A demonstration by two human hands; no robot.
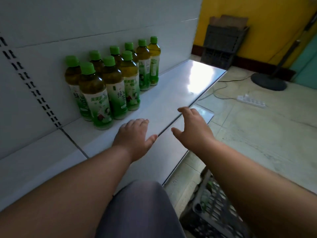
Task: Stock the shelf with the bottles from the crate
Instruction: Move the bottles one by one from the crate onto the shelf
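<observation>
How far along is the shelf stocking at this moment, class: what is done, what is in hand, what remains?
Done: nine green-capped bottles stand upright on the shelf against its back wall. In hand: nothing; the left hand and right hand are both open and hold nothing above the shelf's front edge. Left: the crate by the person's leg seems to hold more bottles, though blur hides how many.

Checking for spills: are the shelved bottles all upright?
Upright: every bottle stands on the shelf, green caps up, none tipped.
</observation>
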